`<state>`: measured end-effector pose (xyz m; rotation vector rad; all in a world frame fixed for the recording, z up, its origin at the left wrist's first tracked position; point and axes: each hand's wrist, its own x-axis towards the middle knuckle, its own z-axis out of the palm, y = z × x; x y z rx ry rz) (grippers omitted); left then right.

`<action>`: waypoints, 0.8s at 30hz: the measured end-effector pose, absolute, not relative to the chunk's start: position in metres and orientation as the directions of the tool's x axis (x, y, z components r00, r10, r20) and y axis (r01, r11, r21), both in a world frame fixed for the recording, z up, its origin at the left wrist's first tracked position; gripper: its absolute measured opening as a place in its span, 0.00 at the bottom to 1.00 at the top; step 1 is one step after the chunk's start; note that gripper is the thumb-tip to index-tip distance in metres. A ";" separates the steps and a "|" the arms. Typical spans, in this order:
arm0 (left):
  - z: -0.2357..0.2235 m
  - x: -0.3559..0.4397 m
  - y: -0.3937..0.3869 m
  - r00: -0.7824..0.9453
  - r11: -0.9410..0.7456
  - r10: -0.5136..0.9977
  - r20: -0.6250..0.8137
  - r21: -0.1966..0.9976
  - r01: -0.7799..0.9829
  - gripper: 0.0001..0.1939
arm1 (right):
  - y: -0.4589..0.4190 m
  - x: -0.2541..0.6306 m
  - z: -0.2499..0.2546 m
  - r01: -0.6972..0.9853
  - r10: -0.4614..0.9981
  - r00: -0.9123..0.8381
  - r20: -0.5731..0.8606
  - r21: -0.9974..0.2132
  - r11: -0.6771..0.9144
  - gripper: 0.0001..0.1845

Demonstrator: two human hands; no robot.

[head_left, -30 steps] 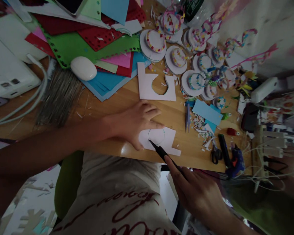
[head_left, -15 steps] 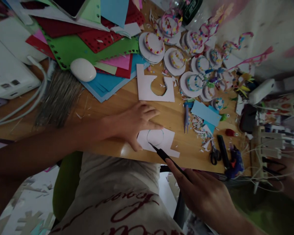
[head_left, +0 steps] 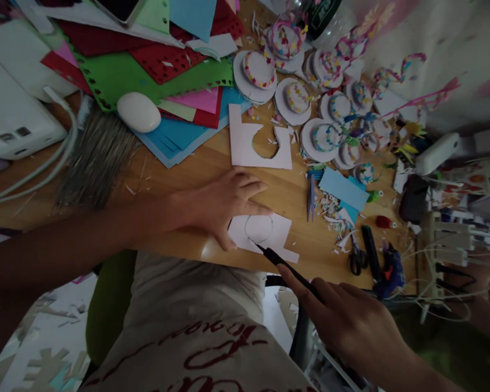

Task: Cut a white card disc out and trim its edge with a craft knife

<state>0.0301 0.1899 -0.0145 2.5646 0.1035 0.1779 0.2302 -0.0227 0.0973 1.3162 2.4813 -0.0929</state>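
My right hand [head_left: 351,321] grips a slim black craft knife [head_left: 283,261]. Its pointed tip meets a small white board [head_left: 283,234] at the lower edge of a circle drawn on it in a thin dark line. Spread flat, my left hand [head_left: 224,204] presses on the table and the board's left and upper edge, thumb below and fingers above the circle. Beyond my left hand lies another white board [head_left: 240,147] with a round hole cut in it, open at the top.
Several small decorated hats [head_left: 296,100] crowd the back right. Blue tweezers [head_left: 311,198], scissors [head_left: 357,258] and a glue gun [head_left: 393,269] lie to the right. Coloured foam sheets [head_left: 147,81], a white mouse [head_left: 139,112] and thin wires [head_left: 98,158] occupy the left. Another person's arm [head_left: 482,305] shows far right.
The knife tip has shifted slightly right and down along the drawn circle, with my right hand following. My left hand keeps its place on the board.
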 end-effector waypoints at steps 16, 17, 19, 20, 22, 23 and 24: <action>-0.026 0.030 0.189 0.979 -0.865 0.112 0.171 0.502 0.012 0.50 | -0.003 0.253 0.107 0.767 0.723 -0.578 -0.378 0.052 0.640 0.29; -0.026 0.030 0.189 0.978 -0.863 0.113 0.173 0.505 0.010 0.50 | -0.003 0.255 0.107 0.765 0.718 -0.580 -0.385 0.046 0.642 0.29; -0.025 0.031 0.190 0.978 -0.861 0.114 0.177 0.509 0.009 0.50 | -0.001 0.258 0.107 0.762 0.709 -0.584 -0.396 0.036 0.647 0.29; -0.024 0.031 0.190 0.978 -0.859 0.112 0.176 0.512 0.006 0.50 | 0.000 0.259 0.108 0.760 0.704 -0.587 -0.400 0.029 0.649 0.28; -0.023 0.031 0.190 0.979 -0.855 0.108 0.174 0.519 0.003 0.50 | 0.002 0.261 0.109 0.757 0.692 -0.586 -0.421 0.020 0.653 0.28; -0.022 0.031 0.190 0.980 -0.852 0.108 0.169 0.523 0.004 0.50 | 0.004 0.262 0.110 0.754 0.684 -0.587 -0.433 0.018 0.657 0.28; -0.022 0.031 0.190 0.981 -0.851 0.109 0.160 0.525 0.009 0.50 | 0.005 0.263 0.111 0.748 0.676 -0.587 -0.446 0.020 0.663 0.28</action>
